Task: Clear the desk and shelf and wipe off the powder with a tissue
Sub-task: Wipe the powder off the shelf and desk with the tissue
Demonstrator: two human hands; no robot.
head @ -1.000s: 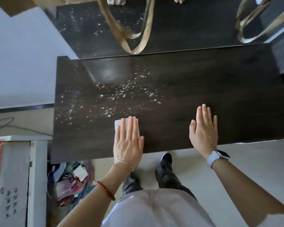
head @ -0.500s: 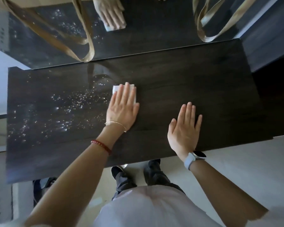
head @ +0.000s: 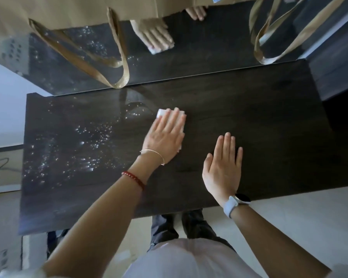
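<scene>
Left hand farther forward, flat on tissue

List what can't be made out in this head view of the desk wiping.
- Tissue: mostly covered by the left hand; its soiling cannot be seen.
- Desk under both palms: hidden, also by the right hand, so powder there is unknown.
- Tan bags: cut off by the top edge; only their straps show fully.
- Label at the top right: too small to read.
</scene>
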